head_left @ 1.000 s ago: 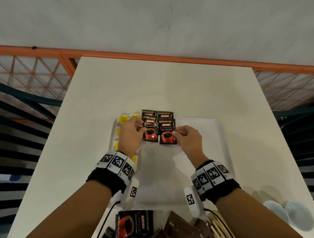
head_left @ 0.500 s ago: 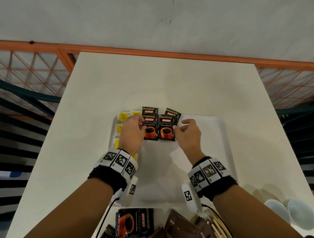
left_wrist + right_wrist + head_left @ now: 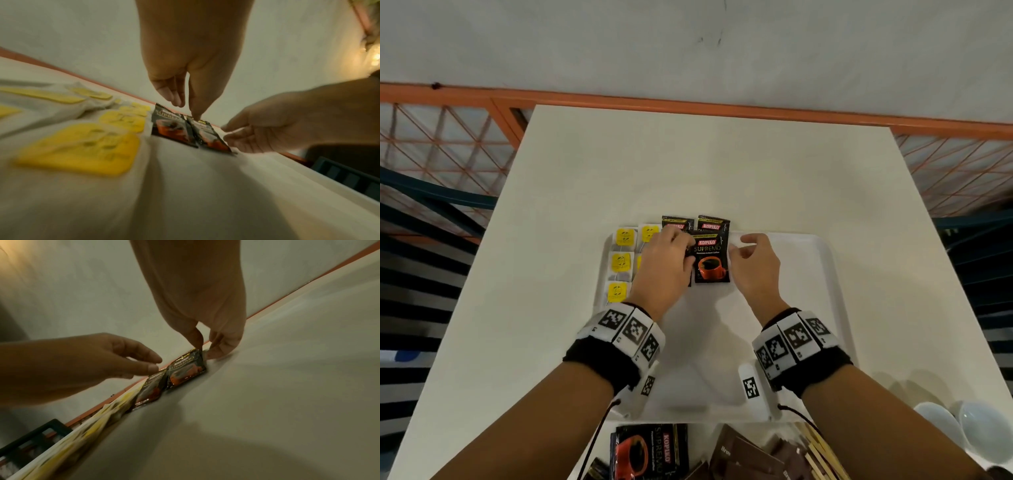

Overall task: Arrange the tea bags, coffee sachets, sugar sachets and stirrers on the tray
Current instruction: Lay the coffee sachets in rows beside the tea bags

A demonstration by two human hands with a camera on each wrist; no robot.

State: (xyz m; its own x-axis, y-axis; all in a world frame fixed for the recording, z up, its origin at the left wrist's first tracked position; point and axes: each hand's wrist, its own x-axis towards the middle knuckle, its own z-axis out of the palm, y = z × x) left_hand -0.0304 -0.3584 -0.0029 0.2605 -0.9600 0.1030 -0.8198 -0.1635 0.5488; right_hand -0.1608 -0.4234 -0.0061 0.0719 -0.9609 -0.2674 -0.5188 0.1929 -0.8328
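A white tray [image 3: 791,274] lies on the table. Tea bags with yellow tags [image 3: 624,236] fill its left side. Black coffee sachets sit at the tray's far edge: two at the back [image 3: 677,222] and two in front. My left hand [image 3: 681,246] covers the front left sachet [image 3: 172,129], its straight fingers pressing down on it. My right hand [image 3: 739,248] pinches the right edge of the front right coffee sachet [image 3: 711,260], which lies flat on the tray. In the right wrist view the thumb and a finger [image 3: 218,350] meet at that sachet's [image 3: 185,368] far corner.
Off the tray at the near table edge lie more coffee sachets [image 3: 647,452], brown sachets [image 3: 746,455] and wooden stirrers [image 3: 822,452]. White cups [image 3: 962,425] stand at the near right. The tray's right half is bare. An orange railing [image 3: 688,106] runs behind the table.
The front right sachet has slid up beside the left one. The rear right sachet, tilted half a second ago, now lies straight. My left hand has shifted right over the front left sachet.
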